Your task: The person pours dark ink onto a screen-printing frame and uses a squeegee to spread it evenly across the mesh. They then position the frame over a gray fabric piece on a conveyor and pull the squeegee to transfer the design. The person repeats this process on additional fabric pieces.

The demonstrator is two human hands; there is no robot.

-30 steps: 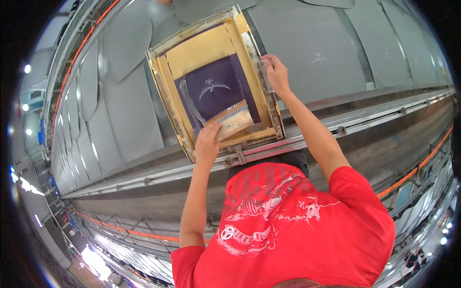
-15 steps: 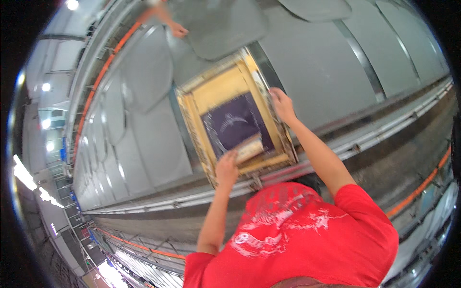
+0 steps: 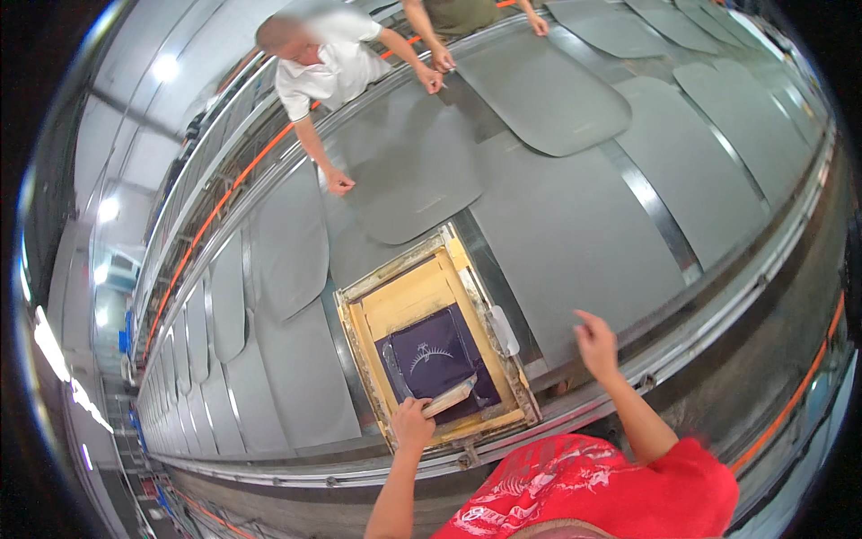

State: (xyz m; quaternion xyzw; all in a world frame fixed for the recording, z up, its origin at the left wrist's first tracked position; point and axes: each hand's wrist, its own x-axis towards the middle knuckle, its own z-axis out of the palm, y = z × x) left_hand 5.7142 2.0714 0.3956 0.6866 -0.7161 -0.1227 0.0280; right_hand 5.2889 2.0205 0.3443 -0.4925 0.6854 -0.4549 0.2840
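Observation:
A screen-printing frame point(image 3: 391, 264) with a yellow border lies on the table before me. Its dark purple mesh panel point(image 3: 460, 343) carries a pale arched design. My left hand point(image 3: 412, 424) is closed round one end of a squeegee point(image 3: 453, 396) with a light wooden handle, which slants across the lower part of the mesh. Off to the right of the frame, my right hand point(image 3: 596, 349) hovers near the table's front edge, fingers apart and holding nothing. A white, rounded piece point(image 3: 505, 331) sits on the frame's right side.
Grey sheets with rounded ends point(image 3: 543, 99) lie in rows along the long table. Across it, a person in a white shirt point(image 3: 337, 67) and another in a dark top point(image 3: 460, 13) reach over the sheets. A metal rail point(image 3: 718, 332) runs along the near edge.
My right hand has let go of the frame's right side and moved away to the right. The squeegee stays in my left hand. The view has shifted, bringing the co-workers into sight.

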